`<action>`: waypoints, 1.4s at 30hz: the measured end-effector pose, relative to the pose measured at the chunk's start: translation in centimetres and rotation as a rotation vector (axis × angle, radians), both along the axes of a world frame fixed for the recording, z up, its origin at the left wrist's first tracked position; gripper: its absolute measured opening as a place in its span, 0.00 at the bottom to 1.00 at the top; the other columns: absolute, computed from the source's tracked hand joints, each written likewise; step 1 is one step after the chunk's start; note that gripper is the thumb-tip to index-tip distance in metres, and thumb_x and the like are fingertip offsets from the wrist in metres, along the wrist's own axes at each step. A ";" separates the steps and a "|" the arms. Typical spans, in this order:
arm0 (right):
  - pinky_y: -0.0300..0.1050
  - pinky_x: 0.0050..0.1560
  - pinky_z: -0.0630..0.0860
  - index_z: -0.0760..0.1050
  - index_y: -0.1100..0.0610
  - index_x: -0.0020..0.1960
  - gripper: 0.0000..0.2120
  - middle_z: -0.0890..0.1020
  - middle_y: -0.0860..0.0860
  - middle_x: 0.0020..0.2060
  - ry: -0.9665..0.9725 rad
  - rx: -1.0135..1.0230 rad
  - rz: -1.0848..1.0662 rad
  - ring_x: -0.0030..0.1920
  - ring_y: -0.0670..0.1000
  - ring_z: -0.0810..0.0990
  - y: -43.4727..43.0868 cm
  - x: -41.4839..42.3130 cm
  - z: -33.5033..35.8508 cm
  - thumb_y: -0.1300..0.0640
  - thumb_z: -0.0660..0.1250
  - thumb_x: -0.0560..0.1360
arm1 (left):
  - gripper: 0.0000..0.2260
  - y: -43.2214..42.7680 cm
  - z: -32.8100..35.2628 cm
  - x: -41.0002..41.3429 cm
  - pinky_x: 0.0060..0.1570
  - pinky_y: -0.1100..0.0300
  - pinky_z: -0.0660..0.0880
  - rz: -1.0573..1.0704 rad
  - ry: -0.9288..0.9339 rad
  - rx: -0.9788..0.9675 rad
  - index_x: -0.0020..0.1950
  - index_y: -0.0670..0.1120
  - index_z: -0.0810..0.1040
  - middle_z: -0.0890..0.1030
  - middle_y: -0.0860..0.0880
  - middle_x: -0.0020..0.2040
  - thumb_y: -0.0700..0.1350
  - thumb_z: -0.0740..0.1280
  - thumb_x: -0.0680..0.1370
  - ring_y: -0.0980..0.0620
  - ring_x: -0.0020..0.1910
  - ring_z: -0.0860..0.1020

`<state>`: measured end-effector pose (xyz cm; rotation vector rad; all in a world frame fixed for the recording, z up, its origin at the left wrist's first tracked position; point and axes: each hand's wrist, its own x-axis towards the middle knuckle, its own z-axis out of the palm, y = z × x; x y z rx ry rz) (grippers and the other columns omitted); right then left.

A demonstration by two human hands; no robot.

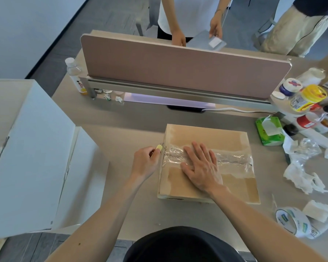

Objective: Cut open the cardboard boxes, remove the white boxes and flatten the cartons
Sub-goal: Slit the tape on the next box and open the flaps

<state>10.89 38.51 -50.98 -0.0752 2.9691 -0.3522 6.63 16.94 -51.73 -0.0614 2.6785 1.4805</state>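
A flat brown cardboard box [231, 137] lies on the desk in front of me, sealed along its middle by a strip of wrinkled clear tape [233, 159]. My right hand [201, 167] lies flat on the box top, fingers straight, pressing on the tape. My left hand [145, 163] grips a small yellow cutter [158, 147] at the box's left edge, right where the tape wraps over the side. The blade itself is too small to make out.
Flattened white cartons [32, 157] cover the desk's left side. Crumpled tape and paper scraps [301, 167], tape rolls [295, 222], a green tissue pack [269, 131] and jars [307, 99] crowd the right. A pink divider [178, 67] stands behind, with people beyond it.
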 end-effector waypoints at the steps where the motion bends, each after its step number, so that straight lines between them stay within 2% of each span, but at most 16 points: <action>1: 0.54 0.78 0.46 0.54 0.39 0.77 0.32 0.52 0.45 0.79 -0.001 0.003 0.000 0.79 0.52 0.47 0.0 0.0 0.0 0.32 0.44 0.75 | 0.22 0.1 0.1 -0.2 0.31 0.52 0.63 -0.002 -0.007 0.004 0.31 0.39 0.67 0.63 0.52 0.25 0.52 0.64 0.80 0.50 0.27 0.62; 8: 0.54 0.77 0.46 0.55 0.40 0.77 0.31 0.53 0.45 0.79 0.008 -0.002 0.005 0.79 0.52 0.48 0.0 0.0 -0.1 0.32 0.45 0.76 | 0.21 0.7 0.5 -1.2 0.31 0.49 0.69 -0.027 -0.036 -0.003 0.31 0.40 0.67 0.65 0.51 0.25 0.48 0.65 0.81 0.47 0.27 0.65; 13: 0.54 0.77 0.46 0.55 0.40 0.77 0.32 0.54 0.46 0.79 0.011 0.008 0.004 0.79 0.52 0.48 0.0 0.0 0.0 0.32 0.44 0.75 | 0.21 0.2 1.0 -1.5 0.30 0.54 0.58 -0.168 0.015 -0.085 0.30 0.43 0.60 0.59 0.50 0.26 0.51 0.62 0.78 0.50 0.28 0.57; 19: 0.55 0.77 0.48 0.56 0.40 0.76 0.29 0.54 0.46 0.79 0.021 0.013 0.007 0.79 0.53 0.48 0.1 0.1 -0.1 0.34 0.49 0.77 | 0.19 -0.3 1.6 -1.5 0.27 0.58 0.54 -0.264 0.000 -0.157 0.30 0.47 0.56 0.55 0.51 0.26 0.51 0.60 0.76 0.51 0.27 0.56; 23: 0.55 0.77 0.47 0.55 0.40 0.76 0.29 0.53 0.46 0.79 0.003 0.015 0.003 0.79 0.53 0.48 0.0 0.0 -0.2 0.33 0.47 0.77 | 0.21 -1.0 1.4 -0.9 0.28 0.57 0.54 -0.307 -0.015 -0.176 0.29 0.46 0.58 0.57 0.52 0.25 0.52 0.60 0.78 0.51 0.26 0.57; 28: 0.55 0.77 0.47 0.56 0.39 0.77 0.31 0.54 0.46 0.79 0.001 0.005 -0.013 0.79 0.53 0.49 0.0 0.0 -0.3 0.32 0.45 0.76 | 0.24 -1.7 1.4 -0.3 0.26 0.59 0.54 -0.319 -0.038 -0.195 0.29 0.40 0.61 0.58 0.51 0.25 0.48 0.64 0.81 0.52 0.25 0.57; 35: 0.55 0.78 0.45 0.54 0.39 0.77 0.33 0.52 0.46 0.80 -0.010 0.017 -0.015 0.79 0.52 0.47 -0.1 0.0 -0.3 0.30 0.41 0.75 | 0.24 -2.1 1.8 1.6 0.25 0.60 0.54 -0.305 -0.064 -0.206 0.28 0.43 0.61 0.58 0.51 0.24 0.46 0.64 0.82 0.51 0.24 0.57; 39: 0.54 0.78 0.45 0.54 0.39 0.78 0.32 0.51 0.46 0.80 -0.008 0.009 -0.018 0.79 0.52 0.46 0.0 -0.1 -0.3 0.31 0.43 0.76 | 0.24 -2.4 1.5 2.7 0.24 0.58 0.56 -0.278 -0.124 -0.186 0.29 0.38 0.63 0.60 0.50 0.24 0.47 0.64 0.81 0.52 0.23 0.57; 42: 0.54 0.77 0.44 0.53 0.39 0.78 0.29 0.51 0.46 0.80 -0.013 0.017 -0.015 0.79 0.52 0.46 0.0 -0.1 -0.3 0.33 0.48 0.79 | 0.24 -2.4 1.7 3.8 0.22 0.61 0.57 -0.273 -0.123 -0.163 0.29 0.38 0.64 0.61 0.50 0.23 0.47 0.64 0.82 0.52 0.21 0.58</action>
